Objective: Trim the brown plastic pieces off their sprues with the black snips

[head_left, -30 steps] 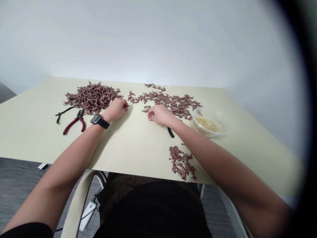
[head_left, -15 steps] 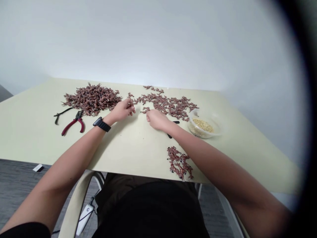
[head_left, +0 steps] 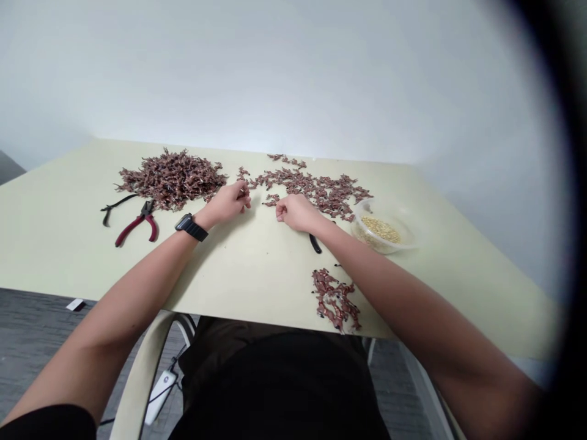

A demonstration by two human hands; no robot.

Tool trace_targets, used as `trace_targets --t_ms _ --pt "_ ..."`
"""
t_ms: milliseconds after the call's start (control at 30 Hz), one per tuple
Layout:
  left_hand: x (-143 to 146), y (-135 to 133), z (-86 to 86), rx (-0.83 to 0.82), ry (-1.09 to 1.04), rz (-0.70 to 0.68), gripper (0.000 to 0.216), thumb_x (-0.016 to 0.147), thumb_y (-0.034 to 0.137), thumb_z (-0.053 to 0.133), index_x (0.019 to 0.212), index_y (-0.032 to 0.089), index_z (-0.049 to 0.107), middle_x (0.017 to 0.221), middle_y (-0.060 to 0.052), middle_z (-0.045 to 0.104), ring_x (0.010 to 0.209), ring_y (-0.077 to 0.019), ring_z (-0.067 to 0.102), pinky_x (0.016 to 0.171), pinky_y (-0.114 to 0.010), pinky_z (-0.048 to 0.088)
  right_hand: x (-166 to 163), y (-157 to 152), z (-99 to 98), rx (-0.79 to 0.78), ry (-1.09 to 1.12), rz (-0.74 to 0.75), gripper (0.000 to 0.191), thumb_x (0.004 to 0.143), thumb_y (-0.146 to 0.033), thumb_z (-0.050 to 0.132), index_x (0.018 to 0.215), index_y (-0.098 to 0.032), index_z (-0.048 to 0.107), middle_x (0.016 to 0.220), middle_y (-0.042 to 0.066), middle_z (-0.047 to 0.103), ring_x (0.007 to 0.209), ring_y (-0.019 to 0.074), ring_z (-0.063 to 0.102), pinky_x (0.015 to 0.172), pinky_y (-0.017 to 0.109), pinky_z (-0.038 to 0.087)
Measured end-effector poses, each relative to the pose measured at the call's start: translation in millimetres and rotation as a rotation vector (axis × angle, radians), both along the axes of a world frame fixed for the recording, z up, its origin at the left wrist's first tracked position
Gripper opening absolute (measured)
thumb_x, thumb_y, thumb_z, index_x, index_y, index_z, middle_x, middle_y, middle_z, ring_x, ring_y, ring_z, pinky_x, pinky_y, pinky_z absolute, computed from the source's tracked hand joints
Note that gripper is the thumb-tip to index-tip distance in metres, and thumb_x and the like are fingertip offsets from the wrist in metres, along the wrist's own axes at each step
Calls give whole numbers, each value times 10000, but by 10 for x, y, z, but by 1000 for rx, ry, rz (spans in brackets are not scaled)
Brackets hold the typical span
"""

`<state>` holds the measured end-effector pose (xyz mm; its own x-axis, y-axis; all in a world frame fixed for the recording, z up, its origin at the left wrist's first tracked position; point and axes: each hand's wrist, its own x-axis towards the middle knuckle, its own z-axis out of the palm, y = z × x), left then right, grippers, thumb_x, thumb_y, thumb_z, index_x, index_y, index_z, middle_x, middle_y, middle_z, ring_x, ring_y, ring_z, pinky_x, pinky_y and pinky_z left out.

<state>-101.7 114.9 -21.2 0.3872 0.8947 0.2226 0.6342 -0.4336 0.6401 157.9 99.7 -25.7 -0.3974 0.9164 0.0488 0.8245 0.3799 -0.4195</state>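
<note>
My left hand (head_left: 230, 201), with a black watch on its wrist, is closed with curled fingers just right of a big heap of small brown figurines (head_left: 172, 177). Whatever lies in those fingers is too small to name. My right hand (head_left: 297, 212) is pinched shut, thumb against fingers, and its contents are hidden. Beside its fingertips lies a single brown figurine (head_left: 271, 200). Beyond it, more figurines (head_left: 316, 190) are spread across the table. A black-handled tool (head_left: 315, 243) is partly covered by my right forearm.
Red-handled pliers (head_left: 137, 224) and a thin black tool (head_left: 118, 203) lie at the left. At the right stands a clear plastic bowl (head_left: 408, 246) with small gold-coloured pieces (head_left: 381, 230). A small group of figurines (head_left: 336, 299) sits by the table's front edge.
My right hand has shifted slightly right and its pinch shows more clearly. My left hand stays nearly in place. The whole view has moved a little.
</note>
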Motion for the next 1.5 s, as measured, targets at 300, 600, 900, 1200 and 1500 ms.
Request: trace_targets --t_ms 300,600,900,1200,1500 --pt "76 -35 2 -33 -82 -28 74 966 252 600 1004 207 557 893 -61 783 696 -166 701 690 -310 523 -145 -204 57 65 -154 -22 231 814 -15 636 962 -159 741 994 155 742 800 242 666 670 327 418" --pt "281 -193 103 -25 -183 -28 65 945 220 560 952 188 616 843 -40 709 712 -156 595 703 -314 456 -161 -290 2 125 -178 33 336 852 17 532 1123 -98 695 1178 229 703 1084 317 643 814 365 463" --pt "289 -169 88 15 -151 30 81 895 183 561 925 197 635 851 -43 712 809 -204 618 784 -359 439 88 4 -46 54 17 0 139 898 -95 646 926 -189 744 954 81 768 881 197 681 771 287 475" --pt "247 -112 37 27 -113 32 125 888 176 555 955 191 659 862 -46 729 792 -204 617 763 -352 438 7 52 -32 36 55 -35 78 853 -152 759 872 -205 814 857 76 770 808 194 692 775 296 487" --pt "257 -130 56 31 -111 32 147 882 183 551 961 186 675 856 -48 732 783 -196 615 749 -345 435 -174 -160 51 72 -77 -98 216 824 -15 647 937 -159 762 995 166 744 900 274 686 802 360 479"
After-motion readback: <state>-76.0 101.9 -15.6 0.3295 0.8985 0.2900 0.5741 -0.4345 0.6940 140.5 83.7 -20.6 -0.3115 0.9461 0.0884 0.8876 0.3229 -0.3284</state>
